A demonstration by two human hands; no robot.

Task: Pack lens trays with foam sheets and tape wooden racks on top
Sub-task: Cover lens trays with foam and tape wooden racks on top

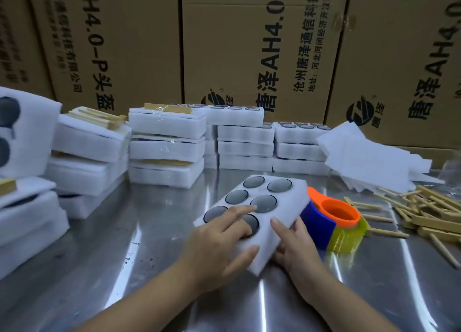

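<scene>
Head view: lens tray [287, 207] beneath flat left hand [219, 247], edge within grip of right hand [296, 249].

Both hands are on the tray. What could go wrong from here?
1. Fingers of the left hand lie over bare lenses and may smudge them.
2. The tape dispenser sits close beside the right edge of the tray; turning the tray may knock it.
3. The right hand holds only the edge, so the foam may flex and loosen lenses.

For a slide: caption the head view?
Left hand presses and right hand grips a lens tray on a steel table, tape dispenser beside it.
</scene>
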